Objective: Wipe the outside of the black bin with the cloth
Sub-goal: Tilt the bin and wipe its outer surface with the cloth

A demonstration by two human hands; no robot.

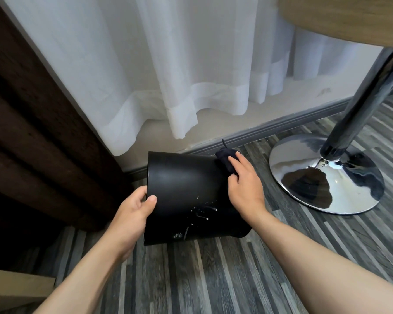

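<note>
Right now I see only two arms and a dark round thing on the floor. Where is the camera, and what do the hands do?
There is no machine: the one camera sits on a person's head and looks down at their bare hands. The left hand grips the edge of a black bin, which is tipped on the striped wooden floor. The right hand presses a dark cloth against the bin's side. White splashes show lower on the bin. Nearby stand a chrome table base and a white curtain.
</note>
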